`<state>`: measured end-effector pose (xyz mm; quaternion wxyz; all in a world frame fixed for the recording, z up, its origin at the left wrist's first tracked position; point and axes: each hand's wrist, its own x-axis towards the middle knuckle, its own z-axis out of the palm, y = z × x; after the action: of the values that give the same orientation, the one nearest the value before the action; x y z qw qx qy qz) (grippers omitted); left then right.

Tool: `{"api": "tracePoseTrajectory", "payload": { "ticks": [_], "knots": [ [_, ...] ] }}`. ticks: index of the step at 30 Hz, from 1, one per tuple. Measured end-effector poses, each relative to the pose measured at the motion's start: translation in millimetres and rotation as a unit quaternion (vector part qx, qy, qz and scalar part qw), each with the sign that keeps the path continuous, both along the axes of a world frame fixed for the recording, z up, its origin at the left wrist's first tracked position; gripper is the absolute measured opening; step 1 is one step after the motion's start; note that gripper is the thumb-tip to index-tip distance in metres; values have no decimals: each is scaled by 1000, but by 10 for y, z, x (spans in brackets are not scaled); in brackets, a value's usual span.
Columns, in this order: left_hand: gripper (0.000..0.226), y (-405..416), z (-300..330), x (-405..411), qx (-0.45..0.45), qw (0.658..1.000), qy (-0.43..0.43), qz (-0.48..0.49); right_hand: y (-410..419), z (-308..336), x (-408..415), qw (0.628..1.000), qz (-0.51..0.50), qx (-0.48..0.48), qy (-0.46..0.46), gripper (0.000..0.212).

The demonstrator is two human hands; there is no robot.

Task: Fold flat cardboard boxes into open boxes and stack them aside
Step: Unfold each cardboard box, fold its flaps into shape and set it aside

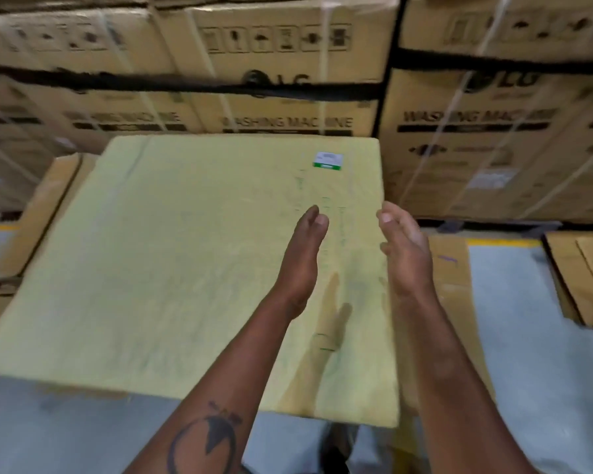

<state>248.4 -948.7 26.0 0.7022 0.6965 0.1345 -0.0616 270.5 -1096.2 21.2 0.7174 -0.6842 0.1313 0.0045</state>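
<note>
Warehouse floor, picture motion-blurred. A flat yellow cardboard sheet point(192, 254) fills the middle of the view, lying roughly level on top of brown flattened cartons point(48, 200) whose edges show past its left side; a small green-and-white label point(328, 160) sits near its far right corner. Both hands are extended over its right portion, fingers straight, palms turned toward each other, gripping nothing. The left hand point(303, 254) is above the sheet face; the right hand point(404, 249) is at the right edge; contact cannot be told through the blur. Judged: the sheet is light for its spread, stiff across the panel but apt to bend along creases, smooth-faced, so a flat palm would slide. Best hold looks to be the edges, one hand per opposite side, thumbs over the top. Behind stand strapped washing machine cartons point(288, 80); more flat brown cardboard point(582, 275) lies at far right on the grey floor point(528, 336).
</note>
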Motion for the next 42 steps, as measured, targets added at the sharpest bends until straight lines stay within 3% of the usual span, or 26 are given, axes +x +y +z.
{"api": "tracePoseTrajectory", "payload": {
  "ticks": [8,12,15,19,23,30,37,40,42],
  "knots": [
    [81,1984,541,-665,-7,993,-61,104,1983,585,-543,996,85,7,-32,45],
    [76,2957,554,-1085,-4,987,-71,142,2974,686,-862,991,122,4,-45,58],
    [73,3616,506,-1384,-1,984,-72,166,3664,670,-1069,987,152,8,-47,47],
    [72,4365,465,-1650,2,978,-64,200,4480,643,-1284,977,210,8,-38,46],
    [57,4998,320,-1760,-3,969,-59,240,5184,546,-1310,964,264,-1,-29,45],
    [53,6112,83,-1763,-1,951,-34,309,6435,226,-1085,944,330,-12,13,46],
    [68,7382,-232,-1659,32,933,29,358,7775,-218,-886,931,356,4,80,41],
    [61,7894,-374,-1615,44,929,46,364,8192,-463,-888,930,350,6,114,44],
    [70,8231,-492,-1605,55,931,56,356,8418,-626,-924,931,338,3,136,44]
  ]
}}
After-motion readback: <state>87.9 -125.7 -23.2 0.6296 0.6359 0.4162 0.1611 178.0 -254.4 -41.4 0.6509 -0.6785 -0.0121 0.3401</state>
